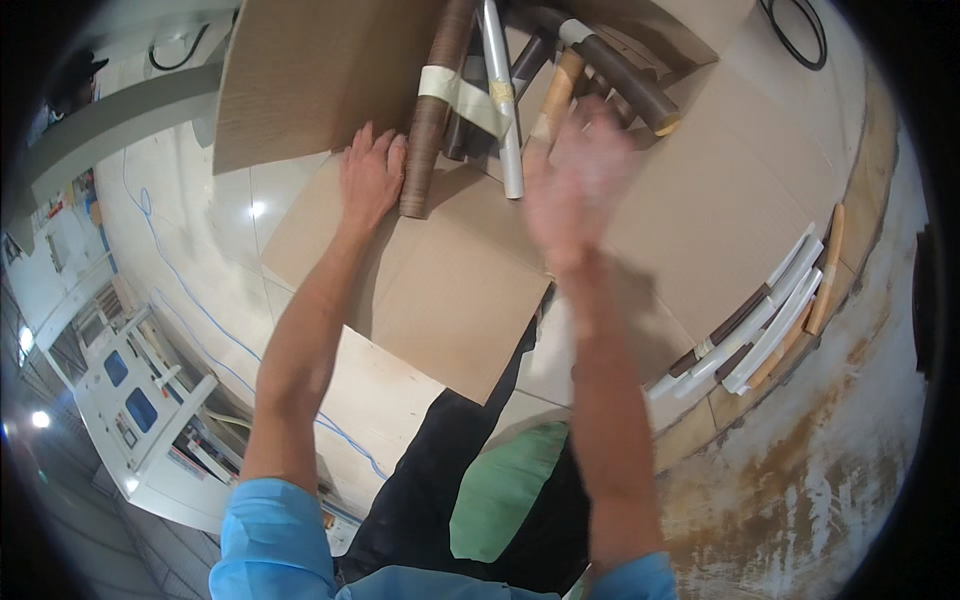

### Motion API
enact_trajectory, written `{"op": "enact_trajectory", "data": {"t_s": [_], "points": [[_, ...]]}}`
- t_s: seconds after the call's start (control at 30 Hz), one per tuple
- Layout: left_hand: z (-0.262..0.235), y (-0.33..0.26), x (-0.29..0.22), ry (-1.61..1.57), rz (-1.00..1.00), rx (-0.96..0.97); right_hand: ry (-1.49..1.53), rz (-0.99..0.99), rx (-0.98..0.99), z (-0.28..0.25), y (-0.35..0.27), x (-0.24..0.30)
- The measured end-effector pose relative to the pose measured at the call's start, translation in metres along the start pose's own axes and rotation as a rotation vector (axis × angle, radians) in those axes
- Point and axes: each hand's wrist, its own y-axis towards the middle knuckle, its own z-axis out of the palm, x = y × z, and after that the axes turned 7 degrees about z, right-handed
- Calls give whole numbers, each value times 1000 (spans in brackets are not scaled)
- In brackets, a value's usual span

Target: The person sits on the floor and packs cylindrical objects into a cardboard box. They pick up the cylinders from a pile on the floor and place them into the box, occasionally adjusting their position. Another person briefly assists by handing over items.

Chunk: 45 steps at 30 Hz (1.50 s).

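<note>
An open cardboard box [310,80] holds several rolls of edging or film, standing in it at a slant. A wood-grain brown roll [425,150] with pale tape [460,95] leans at the left, beside a silver-white roll [505,130]. Farther right are a tan roll [555,95] and a dark brown roll [630,85]. My left hand [372,178] lies with fingers extended at the box's left wall, next to the wood-grain roll. Smeared by motion, my right hand [580,180] is over the front of the box near the tan roll; its grip does not show.
Cardboard flaps [455,290] spread toward me over the tiled floor. At the right lie several white, brown and tan strips [745,330] along a stained wall [800,460]. A blue cord [215,325] runs at the left, near a white machine [150,400]. A black loop [798,35] lies far right.
</note>
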Motion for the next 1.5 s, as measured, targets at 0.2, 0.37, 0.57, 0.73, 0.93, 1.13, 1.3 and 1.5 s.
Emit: {"op": "enact_trajectory", "data": {"t_s": [0.2, 0.37, 0.57, 0.73, 0.93, 1.13, 1.3, 1.5], "points": [[-7, -12, -46, -637, -160, 163, -531, 41, 204, -23, 98, -54], [18, 6, -77, -1166, -506, 432, -87, 412, 520, 12, 70, -19], [57, 6, -86, -898, -444, 536, -26, 367, 232, 82, -12, -28], [89, 33, -99, -439, -291, 553, -97, 231, 333, 84, -18, -36], [62, 35, -98, -203, -12, 197, 247, 159, 350, 27, -53, -34], [-35, -3, -45, 221, 64, -514, 388, -21, -48, -89, -159, -46], [-48, -74, 27, 374, -120, 248, 380, 826, -434, -131, -208, -185], [1, -145, -10, 334, 354, 41, -240, 1097, -129, -108, -274, -366]]}}
